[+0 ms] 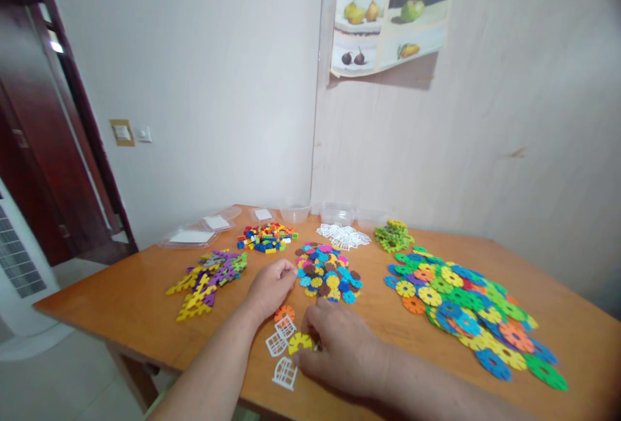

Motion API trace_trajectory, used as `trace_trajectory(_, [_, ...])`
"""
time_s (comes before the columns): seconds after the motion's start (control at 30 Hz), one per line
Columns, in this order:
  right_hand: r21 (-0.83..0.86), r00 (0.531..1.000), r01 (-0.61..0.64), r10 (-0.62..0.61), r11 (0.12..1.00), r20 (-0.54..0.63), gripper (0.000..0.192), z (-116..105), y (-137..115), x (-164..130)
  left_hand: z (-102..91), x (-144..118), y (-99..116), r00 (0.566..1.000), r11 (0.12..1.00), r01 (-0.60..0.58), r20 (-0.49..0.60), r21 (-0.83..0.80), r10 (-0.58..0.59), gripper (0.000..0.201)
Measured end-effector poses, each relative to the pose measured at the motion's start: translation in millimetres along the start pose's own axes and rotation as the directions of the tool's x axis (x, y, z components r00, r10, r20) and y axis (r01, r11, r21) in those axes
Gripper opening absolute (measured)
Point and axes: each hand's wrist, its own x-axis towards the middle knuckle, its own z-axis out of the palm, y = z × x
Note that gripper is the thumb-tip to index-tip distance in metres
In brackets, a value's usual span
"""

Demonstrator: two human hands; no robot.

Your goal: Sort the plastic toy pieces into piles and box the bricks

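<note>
My left hand [272, 288] rests with its fingers curled together at the left edge of a pile of small notched discs [330, 272] in blue, yellow, brown and pink. Whatever it may hold is hidden. Lower down, my right hand [342, 346] has thumb and forefinger closed at a yellow notched disc [300, 343]; a bit of white shows beside those fingers. An orange notched disc [284, 313] lies just below my left hand. Three white lattice window pieces lie close by: an upper one [285, 327], a middle one [277, 345] and a lower arched one [285, 373].
Large notched discs [466, 311] spread over the right side. Purple and yellow interlocking pieces [208, 282] lie left. Behind are small building bricks [266, 238], white lattice pieces [343, 237], green pieces [392, 237], clear tubs [338, 214] and flat clear lids [191, 237] along the wall.
</note>
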Motion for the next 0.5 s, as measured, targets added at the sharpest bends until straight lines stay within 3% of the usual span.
trace_trajectory(0.33, [0.070,0.994,-0.100,0.097,0.993,0.045,0.027,-2,0,5,-2.4,2,2,1.000,1.000,0.009,0.029,-0.002,-0.009,0.027])
trace_trajectory(0.5, [0.261,0.996,-0.083,0.086,0.962,0.000,0.026,14,6,10,-1.9,3,-1,0.999,1.000,0.013,0.032,-0.019,-0.012,0.029])
